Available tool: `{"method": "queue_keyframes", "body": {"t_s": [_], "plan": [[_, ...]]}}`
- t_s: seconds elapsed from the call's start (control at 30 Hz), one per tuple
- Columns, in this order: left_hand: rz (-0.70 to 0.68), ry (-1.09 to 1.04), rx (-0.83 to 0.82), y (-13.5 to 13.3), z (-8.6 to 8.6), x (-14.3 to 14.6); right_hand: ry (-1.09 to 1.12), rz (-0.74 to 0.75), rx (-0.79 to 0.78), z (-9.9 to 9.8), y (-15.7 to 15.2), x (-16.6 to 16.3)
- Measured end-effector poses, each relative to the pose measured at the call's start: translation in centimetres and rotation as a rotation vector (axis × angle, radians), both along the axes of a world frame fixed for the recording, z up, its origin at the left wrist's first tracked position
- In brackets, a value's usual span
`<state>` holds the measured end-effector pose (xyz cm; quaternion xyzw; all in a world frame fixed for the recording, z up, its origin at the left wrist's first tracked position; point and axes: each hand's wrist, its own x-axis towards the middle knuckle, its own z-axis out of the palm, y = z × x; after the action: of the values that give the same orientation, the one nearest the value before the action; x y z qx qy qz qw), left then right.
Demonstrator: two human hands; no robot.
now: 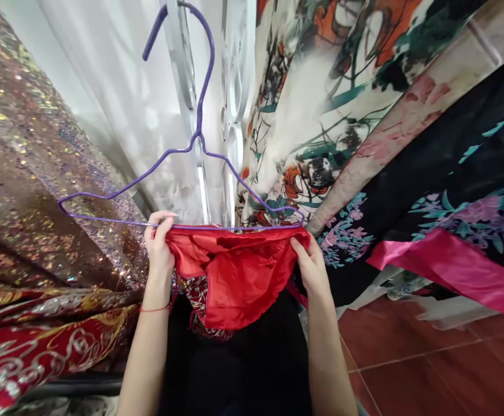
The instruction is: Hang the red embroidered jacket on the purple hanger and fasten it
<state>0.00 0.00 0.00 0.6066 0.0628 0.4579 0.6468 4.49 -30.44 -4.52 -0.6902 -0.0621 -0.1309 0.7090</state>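
Note:
A purple wire hanger [200,134] is held up in front of a white grille. A red satin garment [238,271] hangs folded over the hanger's bottom bar. My left hand [159,245] pinches the garment's left top edge together with the bar. My right hand [309,263] grips the garment's right top edge just under the hanger's right corner. A thin red string circles my left wrist. Both hands are closed on the cloth.
Brown sequined fabric [30,173] hangs at the left, with red and gold brocade [39,346] below it. A white floral print cloth [321,86] and a black floral robe with pink trim [451,231] hang at the right. Red floor tiles [429,370] show at the lower right.

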Motion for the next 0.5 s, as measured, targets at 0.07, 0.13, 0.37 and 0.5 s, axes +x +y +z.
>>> {"method": "queue_keyframes", "body": {"t_s": [0.07, 0.13, 0.37, 0.5], "plan": [[-0.034, 0.011, -0.030, -0.1, -0.6, -0.4, -0.047, -0.069, -0.206, -0.1, -0.2, 0.4], [-0.037, 0.029, -0.013, -0.1, -1.2, -1.0, -0.057, -0.123, -0.361, -0.1, -0.4, 1.1], [-0.028, 0.041, 0.100, 0.7, -2.2, -2.7, 0.143, 0.098, 0.101, 3.7, -1.5, 4.0], [-0.023, 0.048, 0.120, 1.2, -2.2, -3.4, 0.182, 0.176, 0.192, 7.1, -1.5, 3.4]]}}
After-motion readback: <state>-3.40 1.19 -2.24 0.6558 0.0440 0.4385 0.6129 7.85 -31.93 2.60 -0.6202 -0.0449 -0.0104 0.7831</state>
